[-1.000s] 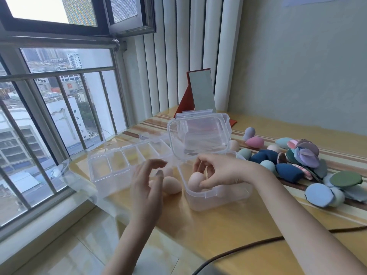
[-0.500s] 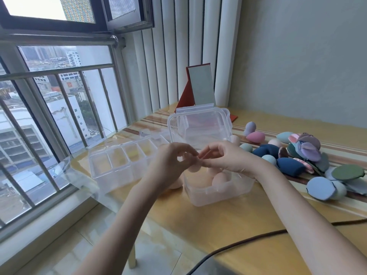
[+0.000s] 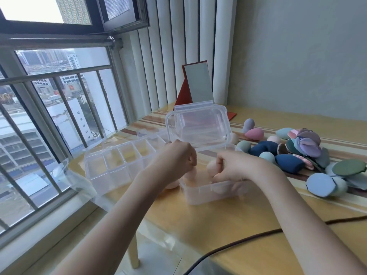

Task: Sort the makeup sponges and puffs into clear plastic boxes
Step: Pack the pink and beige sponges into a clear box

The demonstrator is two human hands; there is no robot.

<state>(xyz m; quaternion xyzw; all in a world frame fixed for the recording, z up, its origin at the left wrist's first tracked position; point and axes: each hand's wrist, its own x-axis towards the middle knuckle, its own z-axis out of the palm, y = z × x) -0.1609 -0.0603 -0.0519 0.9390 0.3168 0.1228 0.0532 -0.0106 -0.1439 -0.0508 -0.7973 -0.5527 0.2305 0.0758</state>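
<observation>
Forearms are extended from the lower edge of the frame toward its centre, where both hands meet over the open clear box [image 3: 206,192] on the yellow bench [image 3: 228,221]. The left hand [image 3: 177,157] is held knuckles up with its fingers curled downward at the box's left rim; a peach sponge [image 3: 190,173] is seen just beneath them, but whether it is gripped cannot be told. The right hand [image 3: 236,165] is turned palm down inside the box, and its fingers are closed around a second peach sponge [image 3: 212,166], which is held above the box floor. More peach sponges are seen lying in the box's right end through the wall. The hinged lid [image 3: 196,126] is stood upright behind the hands. A divided clear organiser [image 3: 119,161] is placed left of the box, its compartments showing only the bench through them. The unsorted pile of sponges and puffs [image 3: 303,153] is spread at the right of the frame, well apart from the box. No readable writing or brand is shown on any item.
</observation>
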